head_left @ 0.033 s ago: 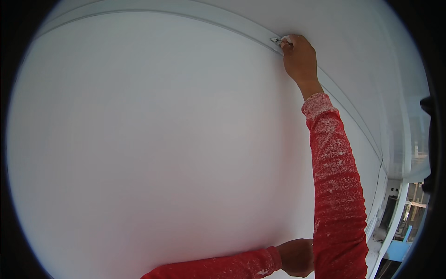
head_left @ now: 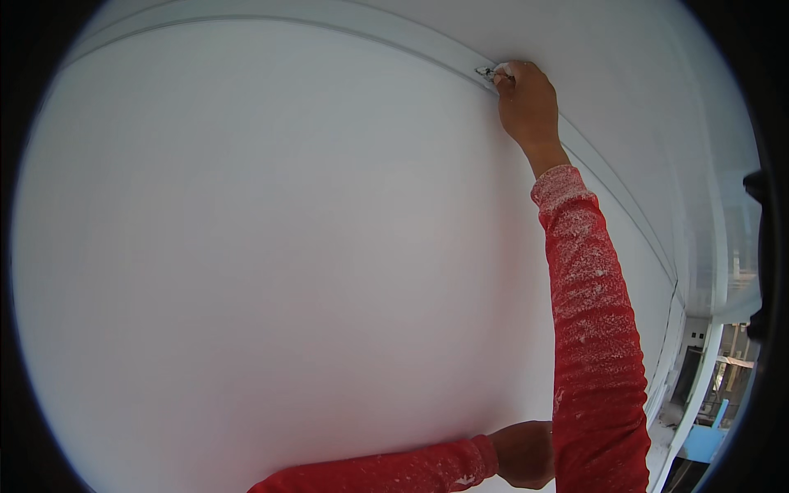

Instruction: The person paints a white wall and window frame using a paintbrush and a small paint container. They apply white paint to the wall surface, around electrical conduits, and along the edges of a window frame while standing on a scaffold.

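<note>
Pale trim [head_left: 386,31] ran from ten to three o'clock. At one, a small silvery-dark piece [head_left: 485,73] lay over it. At five, the left hand [head_left: 523,454] showed no fingers, grip untellable. The right hand [head_left: 531,100], pinching the piece, had edged toward nine, suggesting slight progress.
</note>
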The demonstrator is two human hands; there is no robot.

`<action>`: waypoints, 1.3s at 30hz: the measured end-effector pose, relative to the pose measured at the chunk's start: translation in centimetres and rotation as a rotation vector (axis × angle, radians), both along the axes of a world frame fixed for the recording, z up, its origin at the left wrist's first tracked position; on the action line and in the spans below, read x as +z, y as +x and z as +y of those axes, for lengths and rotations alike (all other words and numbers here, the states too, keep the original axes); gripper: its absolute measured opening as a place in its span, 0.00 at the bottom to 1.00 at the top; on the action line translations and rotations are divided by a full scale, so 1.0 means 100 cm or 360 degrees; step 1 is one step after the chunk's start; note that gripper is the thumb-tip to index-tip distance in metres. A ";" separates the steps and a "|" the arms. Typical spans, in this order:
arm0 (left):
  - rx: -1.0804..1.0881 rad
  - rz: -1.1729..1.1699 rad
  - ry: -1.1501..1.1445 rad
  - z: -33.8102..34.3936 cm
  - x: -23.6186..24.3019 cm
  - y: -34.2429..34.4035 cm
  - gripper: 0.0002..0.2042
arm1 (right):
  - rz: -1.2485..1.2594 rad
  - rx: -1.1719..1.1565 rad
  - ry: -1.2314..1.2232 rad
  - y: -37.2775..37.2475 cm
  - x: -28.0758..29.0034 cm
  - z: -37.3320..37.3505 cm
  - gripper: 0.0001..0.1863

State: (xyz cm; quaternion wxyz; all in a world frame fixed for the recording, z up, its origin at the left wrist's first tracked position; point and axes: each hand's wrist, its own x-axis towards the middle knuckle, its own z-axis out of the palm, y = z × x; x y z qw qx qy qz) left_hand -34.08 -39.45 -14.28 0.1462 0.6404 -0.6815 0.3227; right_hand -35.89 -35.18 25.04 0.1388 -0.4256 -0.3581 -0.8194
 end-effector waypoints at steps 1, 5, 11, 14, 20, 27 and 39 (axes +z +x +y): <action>-0.0015 -0.0036 -0.0009 0.000 0.002 -0.001 0.16 | 0.0021 -0.0033 0.0004 0.001 0.002 -0.002 0.08; -0.0031 -0.0020 0.0017 -0.002 0.012 0.000 0.16 | 0.0053 -0.0038 0.0017 0.008 0.009 -0.006 0.08; -0.0249 -0.0468 -0.0168 -0.009 0.024 0.013 0.15 | 0.0044 -0.0124 -0.0046 0.012 0.023 -0.017 0.07; -0.0310 -0.0445 -0.0243 -0.010 0.019 0.020 0.13 | -0.0006 -0.0182 -0.0012 0.016 0.025 -0.023 0.07; -0.0283 -0.0913 -0.0313 0.007 -0.002 0.027 0.09 | -0.0030 -0.0169 -0.0036 0.021 -0.002 -0.013 0.07; -0.0536 -0.0995 -0.0538 -0.001 -0.008 0.003 0.08 | -0.0005 -0.0221 0.0007 -0.005 -0.008 -0.028 0.07; -0.0127 -0.0958 -0.0174 -0.004 -0.059 -0.038 0.10 | 0.0062 -0.0242 0.0016 -0.043 -0.047 -0.048 0.07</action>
